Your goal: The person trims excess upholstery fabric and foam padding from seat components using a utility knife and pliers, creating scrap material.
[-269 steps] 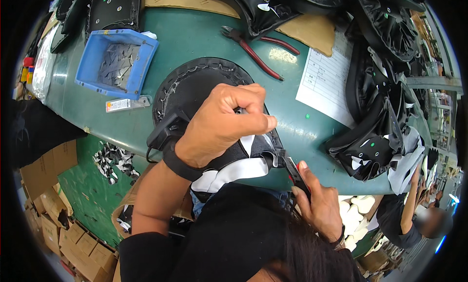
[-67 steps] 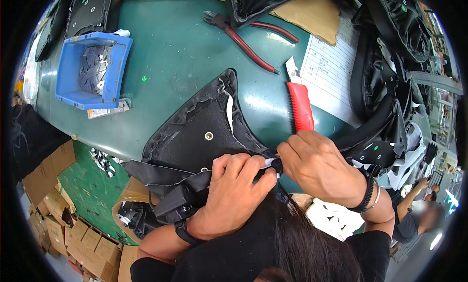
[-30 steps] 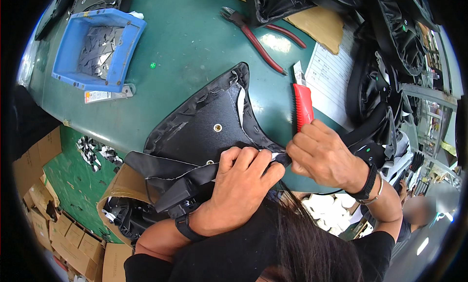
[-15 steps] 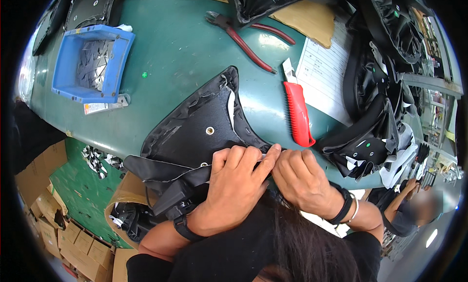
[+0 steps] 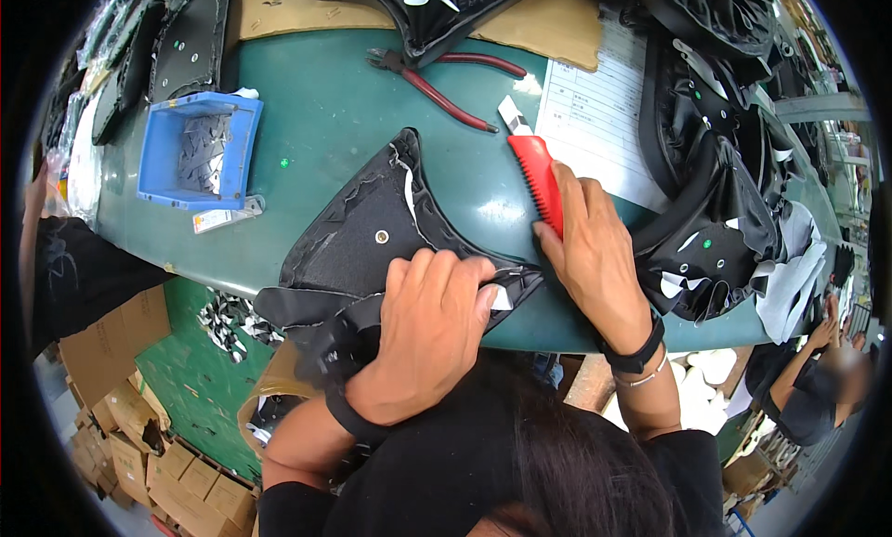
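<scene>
A black, triangular padded cover (image 5: 346,223) with a rolled edge and a metal eyelet lies at the table's near edge. My left hand (image 5: 429,328) is closed over its near side, gripping the rim beside a small white strip of lining (image 5: 502,299). To the right, my right hand (image 5: 595,249) has its thumb and fingers round the lower handle of a red utility knife (image 5: 533,170). The knife's blade points away from me, and its lower end is hidden by my hand. Red-handled cutting pliers (image 5: 437,96) lie beyond the cover.
A blue bin (image 5: 246,151) of small metal pieces stands at the left. Printed paper (image 5: 585,110) and cardboard (image 5: 307,12) lie at the far side. More black covers (image 5: 688,249) are heaped at the right. Boxes (image 5: 190,481) stand on the floor; a co-worker (image 5: 808,388) is far right.
My right hand has left the cover's edge and moved right onto the red knife. My left hand stays on the cover. The whole view has shifted slightly.
</scene>
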Demonstrator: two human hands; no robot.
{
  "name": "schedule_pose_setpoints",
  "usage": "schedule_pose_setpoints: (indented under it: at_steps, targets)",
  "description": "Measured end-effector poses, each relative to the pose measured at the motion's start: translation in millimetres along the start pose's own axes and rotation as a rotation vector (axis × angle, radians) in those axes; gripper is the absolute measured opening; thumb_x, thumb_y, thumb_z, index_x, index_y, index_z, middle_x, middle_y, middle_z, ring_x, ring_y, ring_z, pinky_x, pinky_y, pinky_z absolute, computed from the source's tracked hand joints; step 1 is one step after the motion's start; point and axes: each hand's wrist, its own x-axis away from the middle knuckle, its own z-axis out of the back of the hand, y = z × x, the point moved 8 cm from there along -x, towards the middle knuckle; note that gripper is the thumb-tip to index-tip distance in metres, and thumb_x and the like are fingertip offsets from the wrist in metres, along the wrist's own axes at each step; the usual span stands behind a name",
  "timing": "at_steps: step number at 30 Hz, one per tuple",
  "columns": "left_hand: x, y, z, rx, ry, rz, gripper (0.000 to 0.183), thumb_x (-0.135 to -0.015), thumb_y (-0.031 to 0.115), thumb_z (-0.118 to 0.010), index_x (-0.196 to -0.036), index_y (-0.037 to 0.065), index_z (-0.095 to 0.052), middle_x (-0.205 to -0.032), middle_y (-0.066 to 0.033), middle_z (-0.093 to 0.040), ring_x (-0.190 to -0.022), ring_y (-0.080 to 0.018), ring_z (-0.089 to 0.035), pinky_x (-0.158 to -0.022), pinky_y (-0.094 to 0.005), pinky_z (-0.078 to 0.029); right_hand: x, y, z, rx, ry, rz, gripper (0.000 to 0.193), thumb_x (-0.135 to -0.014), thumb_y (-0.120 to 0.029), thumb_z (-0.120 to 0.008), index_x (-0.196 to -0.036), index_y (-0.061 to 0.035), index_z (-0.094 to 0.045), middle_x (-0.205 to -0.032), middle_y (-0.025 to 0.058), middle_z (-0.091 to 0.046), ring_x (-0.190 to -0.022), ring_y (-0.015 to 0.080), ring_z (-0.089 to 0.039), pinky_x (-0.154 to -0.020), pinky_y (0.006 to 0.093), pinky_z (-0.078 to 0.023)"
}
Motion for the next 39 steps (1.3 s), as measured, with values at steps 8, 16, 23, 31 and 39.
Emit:
schedule_pose_setpoints:
  at_steps: [8,16,23,31,39]
  targets:
    - [-9,-10,-4,0.068,-0.064,-0.069,0.025,-0.072,0.022,-0.077,-0.081,0.007,-0.059,-0.076,-0.006,-0.049,-0.075,-0.0245,-0.046,-0.068,-0.0368,-0.031,80,21,15,-0.834,0.008,-0.438,0.042,-0.093,-0.009,-0.059,-0.131,0.0006,-0.043,-0.105,0.0183,-0.063,-0.083,0.0221,-0.065,-0.075,0.0354,-0.051]
    - [-12,-9,-3,0.172,-0.146,-0.096,0.025,-0.072,0.017,-0.074,-0.059,0.007,-0.055,-0.066,-0.0026,-0.045,-0.069,-0.0211,-0.041,-0.066,-0.0356,-0.027,143,-6,21,-0.438,0.09,-0.068,0.047,-0.082,0.004,-0.067,-0.126,0.0045,-0.049,-0.093,0.02,-0.062,-0.076,0.0317,-0.065,-0.067,0.0348,-0.052]
    - [-15,-15,-2,0.284,-0.132,-0.057,0.029,-0.073,0.015,-0.071,-0.056,0.006,-0.049,-0.06,-0.0011,-0.043,-0.067,-0.0198,-0.041,-0.066,-0.0346,-0.026,127,-28,9,-0.118,0.029,0.096,0.065,-0.074,0.003,-0.071,-0.135,-0.0084,-0.051,-0.089,0.0142,-0.06,-0.067,0.0258,-0.061,-0.056,0.0347,-0.051]
    - [-11,-52,14,1.417,0.101,0.323,0.032,-0.074,0.015,-0.055,-0.056,0.012,-0.029,-0.066,-0.0017,-0.026,-0.069,-0.0176,-0.027,-0.065,-0.0324,-0.025,150,-36,-5,0.054,-0.018,0.057,0.06,-0.082,-0.002,-0.068,-0.138,-0.0131,-0.048,-0.086,0.0117,-0.057,-0.063,0.0243,-0.06,-0.047,0.0351,-0.048]
    - [-23,-25,44,0.468,-0.066,-0.038,0.008,-0.077,0.003,-0.062,-0.075,0.002,-0.055,-0.081,-0.0104,-0.062,-0.079,-0.0231,-0.062,-0.059,-0.0293,-0.046,111,-37,17,-0.106,0.035,-0.048,0.057,-0.079,0.008,-0.067,-0.133,-0.0026,-0.051,-0.075,0.016,-0.056,-0.06,0.033,-0.057,-0.056,0.037,-0.047]
